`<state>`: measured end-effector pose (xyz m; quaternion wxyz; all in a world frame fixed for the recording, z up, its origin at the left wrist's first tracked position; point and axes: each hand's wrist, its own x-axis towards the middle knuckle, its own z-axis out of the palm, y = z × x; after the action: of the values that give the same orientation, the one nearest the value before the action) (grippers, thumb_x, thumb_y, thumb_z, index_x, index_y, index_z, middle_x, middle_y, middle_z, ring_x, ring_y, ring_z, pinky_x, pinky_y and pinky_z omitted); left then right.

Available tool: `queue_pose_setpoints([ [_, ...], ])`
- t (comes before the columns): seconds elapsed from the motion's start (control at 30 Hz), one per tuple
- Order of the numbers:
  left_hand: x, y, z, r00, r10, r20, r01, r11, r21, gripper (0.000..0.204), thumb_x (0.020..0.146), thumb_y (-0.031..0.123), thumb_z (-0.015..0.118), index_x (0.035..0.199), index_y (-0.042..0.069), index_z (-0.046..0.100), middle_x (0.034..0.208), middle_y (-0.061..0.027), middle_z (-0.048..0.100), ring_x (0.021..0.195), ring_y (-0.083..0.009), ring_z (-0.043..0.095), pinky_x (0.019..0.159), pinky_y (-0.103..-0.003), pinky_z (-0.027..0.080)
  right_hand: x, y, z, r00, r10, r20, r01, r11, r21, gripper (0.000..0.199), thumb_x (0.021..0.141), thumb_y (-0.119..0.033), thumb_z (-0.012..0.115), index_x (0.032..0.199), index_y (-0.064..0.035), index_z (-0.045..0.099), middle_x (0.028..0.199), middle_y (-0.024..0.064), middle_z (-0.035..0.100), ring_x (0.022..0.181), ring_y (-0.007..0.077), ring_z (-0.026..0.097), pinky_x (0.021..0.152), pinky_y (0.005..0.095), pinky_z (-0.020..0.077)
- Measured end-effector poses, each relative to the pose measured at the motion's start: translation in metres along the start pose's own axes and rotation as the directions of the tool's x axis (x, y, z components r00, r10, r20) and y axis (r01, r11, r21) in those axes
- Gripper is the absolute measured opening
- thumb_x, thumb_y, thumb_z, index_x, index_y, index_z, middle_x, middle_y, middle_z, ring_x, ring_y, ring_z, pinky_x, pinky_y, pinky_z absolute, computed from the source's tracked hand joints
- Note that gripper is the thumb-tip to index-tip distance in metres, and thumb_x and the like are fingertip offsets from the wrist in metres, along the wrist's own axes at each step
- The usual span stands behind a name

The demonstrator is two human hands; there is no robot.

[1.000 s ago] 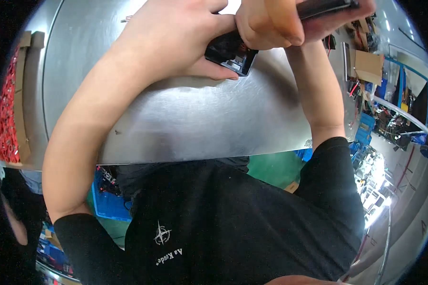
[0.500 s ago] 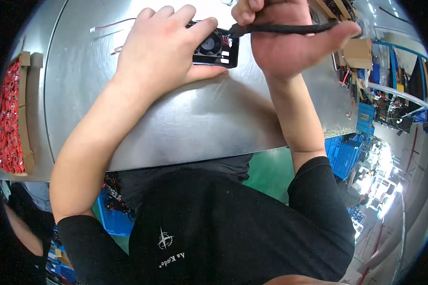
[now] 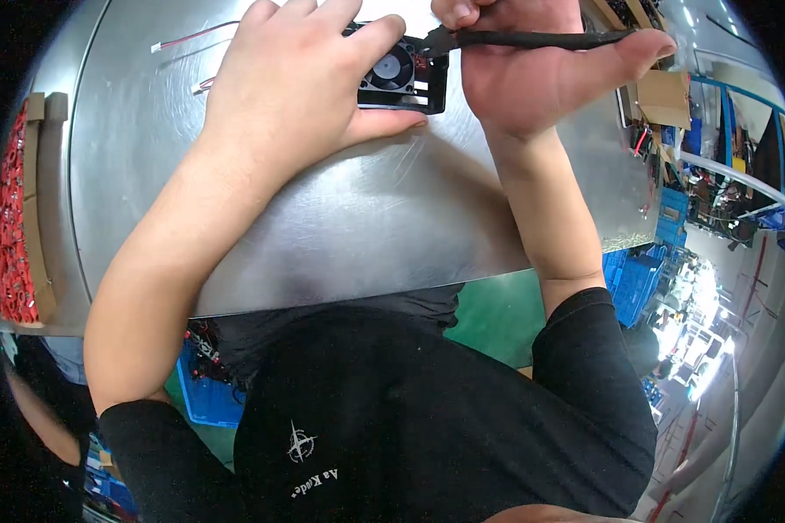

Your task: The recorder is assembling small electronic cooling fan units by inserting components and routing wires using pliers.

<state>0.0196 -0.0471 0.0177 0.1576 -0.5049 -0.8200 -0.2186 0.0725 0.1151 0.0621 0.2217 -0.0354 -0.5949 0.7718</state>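
Note:
My left hand [image 3: 292, 65] is wrapped over a small black housing [image 3: 439, 91] and presses it on the metal table. A black cooling fan [image 3: 391, 70] sits in the housing, its left part hidden under my fingers. My thumb lies along the near edge of the housing. My right hand [image 3: 528, 74] is turned palm up with curled fingers around a slim black brush [image 3: 541, 40]. The brush's dark head touches or hovers just over the right end of the housing, by a small reddish part; contact cannot be made out. Thin wires with a white connector [image 3: 156, 47] stick out left of my hand.
A cardboard box [image 3: 13, 235] of red parts stands at the table's left edge. Cartons [image 3: 663, 98] and loose items lie beyond the right side. Blue crates [image 3: 637, 283] stand low on the right, and another blue crate [image 3: 205, 397] with dark cables is below the table.
The whole scene has shifted slightly in the view. The brush head sits a little higher against the housing, and more of the fan shows beside my left fingers. Both grips stay the same.

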Motion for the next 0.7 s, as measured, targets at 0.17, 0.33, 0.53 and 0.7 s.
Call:
queue_pose_setpoints([
  [0.17,0.0,0.002,0.001,1.0,-0.003,-0.013,0.003,1.0,0.011,0.071,0.072,0.063,0.08,0.126,0.018,0.069,0.098,-0.0062,0.061,0.089,-0.0271,0.065,0.076,-0.043,0.048,-0.004,0.002,0.005,0.999,-0.028,-0.026,0.024,0.992,-0.121,0.109,0.072,-0.107,0.027,0.105,-0.0062,0.053,0.079,0.0034,0.046,0.07,0.0157,0.043,0.068,0.0283,0.0382],
  [0.33,-0.003,0.004,-0.002,0.998,-0.045,0.036,0.044,0.999,0.025,0.07,0.073,0.063,0.079,0.126,0.019,0.068,0.097,-0.0068,0.062,0.089,-0.0276,0.066,0.075,-0.043,0.048,-0.018,-0.002,0.021,1.0,0.001,-0.004,-0.002,0.955,-0.296,0.112,0.063,-0.111,0.028,0.1,-0.0079,0.05,0.078,0.0018,0.043,0.068,0.0143,0.038,0.066,0.028,0.035],
  [0.53,0.002,0.006,-0.004,0.998,-0.044,0.051,0.043,0.999,0.019,0.07,0.073,0.064,0.079,0.126,0.019,0.068,0.096,-0.0072,0.062,0.089,-0.0282,0.067,0.075,-0.044,0.049,-0.015,-0.005,0.013,1.0,-0.014,0.003,0.014,0.975,-0.223,0.113,0.067,-0.11,0.026,0.106,-0.0072,0.052,0.08,0.0033,0.043,0.072,0.015,0.039,0.068,0.0297,0.0354],
  [0.7,-0.001,0.004,-0.003,0.999,-0.037,0.032,0.036,0.999,0.017,0.069,0.074,0.063,0.079,0.126,0.018,0.068,0.095,-0.0075,0.062,0.088,-0.0287,0.067,0.075,-0.044,0.049,-0.008,-0.003,0.009,0.997,-0.08,0.011,0.08,0.996,0.051,0.11,0.073,-0.107,0.027,0.11,-0.0065,0.053,0.082,0.0039,0.043,0.073,0.0157,0.039,0.07,0.0313,0.036],
])
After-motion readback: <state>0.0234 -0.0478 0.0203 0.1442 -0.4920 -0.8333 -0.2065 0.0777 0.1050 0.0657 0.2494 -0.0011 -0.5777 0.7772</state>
